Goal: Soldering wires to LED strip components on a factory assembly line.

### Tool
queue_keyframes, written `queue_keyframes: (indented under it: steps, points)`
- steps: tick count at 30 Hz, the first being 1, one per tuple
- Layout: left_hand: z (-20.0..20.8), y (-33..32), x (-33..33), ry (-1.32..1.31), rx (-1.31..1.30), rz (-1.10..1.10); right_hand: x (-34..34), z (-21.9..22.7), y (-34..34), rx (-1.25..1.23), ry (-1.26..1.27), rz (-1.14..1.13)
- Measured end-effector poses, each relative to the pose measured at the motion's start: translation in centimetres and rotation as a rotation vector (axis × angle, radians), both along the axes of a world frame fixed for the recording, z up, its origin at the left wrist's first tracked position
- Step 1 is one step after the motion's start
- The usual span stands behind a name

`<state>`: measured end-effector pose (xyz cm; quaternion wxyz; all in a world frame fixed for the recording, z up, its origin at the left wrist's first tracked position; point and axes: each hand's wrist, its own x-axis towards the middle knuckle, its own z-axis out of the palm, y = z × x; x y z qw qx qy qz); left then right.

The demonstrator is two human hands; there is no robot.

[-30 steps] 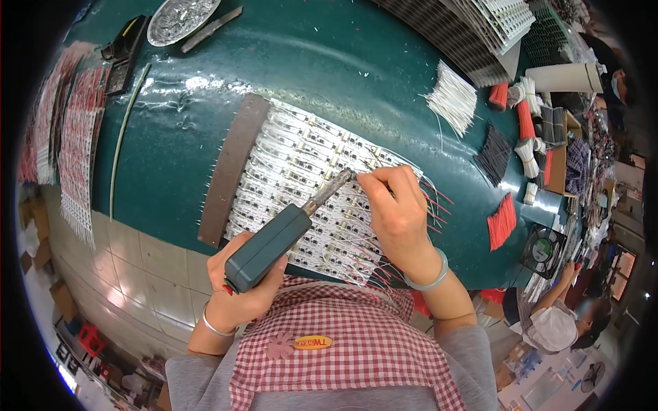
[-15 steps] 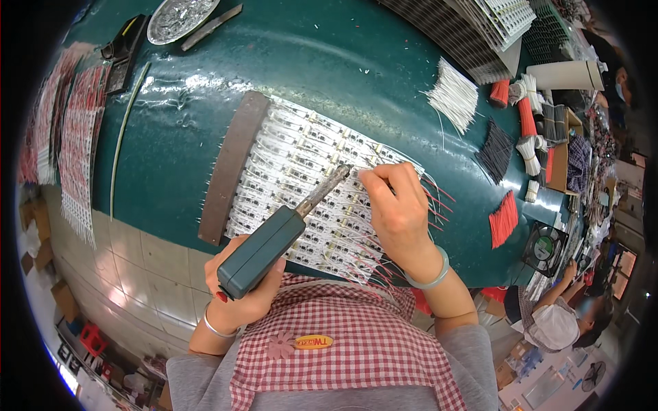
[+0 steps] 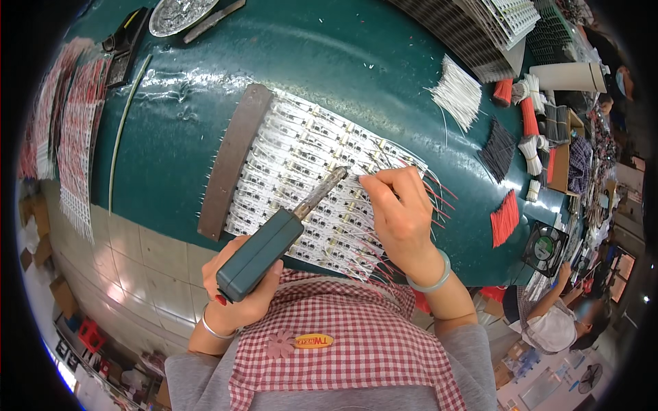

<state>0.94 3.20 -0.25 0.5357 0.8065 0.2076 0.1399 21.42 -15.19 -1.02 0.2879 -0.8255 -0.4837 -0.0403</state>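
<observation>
In my left hand (image 3: pixel 243 284) I hold a soldering gun (image 3: pixel 260 255) with a dark green, boxy body. Its metal barrel slants up and to the right, the tip low over a panel of small white circuit boards (image 3: pixel 288 164). My right hand (image 3: pixel 403 209) is closed in a pinch just right of the tip, seemingly on a thin wire whose end is too small to see clearly. Red and white wires (image 3: pixel 439 195) stick out from the panel's right side, partly behind my right hand. A brown bar (image 3: pixel 234 164) lies along the panel's left edge.
Bundles of white wires (image 3: pixel 458 92), black wires (image 3: pixel 498 149) and red wires (image 3: pixel 504 219) lie to the right. A black fan (image 3: pixel 545 248) stands at the right edge. A metal dish (image 3: pixel 179 15) is far left; wired panels (image 3: pixel 79 137) hang at the left. A co-worker (image 3: pixel 555 325) sits at right.
The soldering gun's tip has shifted very slightly left and down. My right hand stays pinched close beside it, nearly in the same place.
</observation>
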Motion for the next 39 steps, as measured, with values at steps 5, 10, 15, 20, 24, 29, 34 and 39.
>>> queue_keyframes:
  steps: [5,10,15,20,24,29,34,39]
  points:
    - [-0.1,0.0,0.0,-0.029,-0.015,-0.013,-0.2,0.0,0.0,-0.020,0.000,0.006]
    - [0.5,0.1,0.5,-0.035,-0.006,-0.037,-0.3,0.0,0.2,-0.027,-0.011,0.002]
    - [0.9,0.2,0.8,-0.010,-0.008,-0.055,-0.3,0.0,0.2,-0.041,-0.017,0.010]
    - [1.0,0.3,0.7,0.018,-0.005,-0.069,-0.4,0.2,0.3,-0.058,-0.029,0.010]
    - [0.3,0.1,0.3,-0.028,0.007,-0.047,-0.5,0.2,0.3,-0.064,-0.046,0.013]
    - [-0.5,-0.2,-1.0,-0.008,-0.029,0.001,-0.4,0.0,0.2,-0.067,-0.055,0.017]
    - [-0.3,-0.3,-1.0,-0.032,0.017,0.010,-0.4,0.1,0.3,-0.054,-0.049,0.014]
    - [0.0,-0.3,-1.1,-0.010,0.015,0.001,-0.6,-0.1,0.0,-0.026,-0.060,0.009]
